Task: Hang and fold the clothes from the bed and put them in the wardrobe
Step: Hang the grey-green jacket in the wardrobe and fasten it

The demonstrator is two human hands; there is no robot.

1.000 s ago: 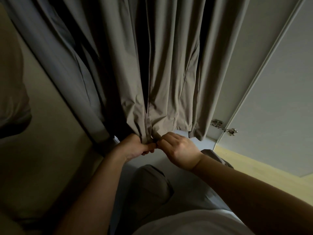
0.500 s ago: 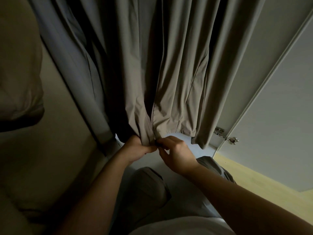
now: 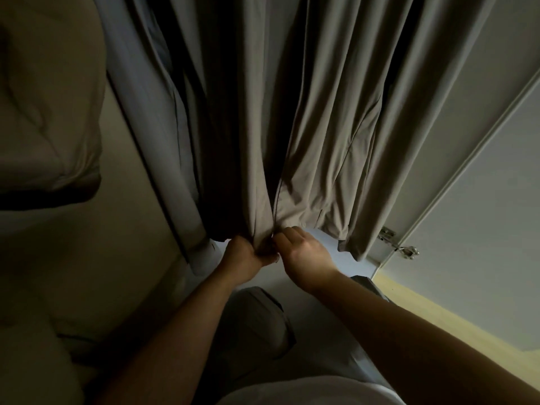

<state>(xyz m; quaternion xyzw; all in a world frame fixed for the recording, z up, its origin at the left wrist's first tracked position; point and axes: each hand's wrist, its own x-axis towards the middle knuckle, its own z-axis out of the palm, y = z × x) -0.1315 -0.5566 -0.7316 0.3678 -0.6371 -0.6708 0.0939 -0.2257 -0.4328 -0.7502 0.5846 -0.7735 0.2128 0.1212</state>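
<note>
Head view, looking down in dim light into an open wardrobe. A long taupe garment of smooth woven fabric (image 3: 315, 118) hangs in the middle, its folds falling straight to a hem near the wardrobe's pale floor (image 3: 344, 264). Just to its left hangs a blue-grey garment (image 3: 152, 118), partly in shadow.

The person's left hand (image 3: 242, 258) is closed in a fist around the bottom edge of the taupe garment's left front panel. The right hand (image 3: 304, 249) sits just beside it, touching it, fingers curled and pinching the lower edge of the right panel. The two hands meet at the front opening; what lies between the fingertips is too dark to tell.

At the right, a white wardrobe door (image 3: 482, 200) stands open, with a metal hinge (image 3: 400, 244) at its lower edge and a strip of light wooden floor (image 3: 438, 317) below it. Far left, a bulky beige mass of soft fabric (image 3: 46, 106) fills the upper corner.
</note>
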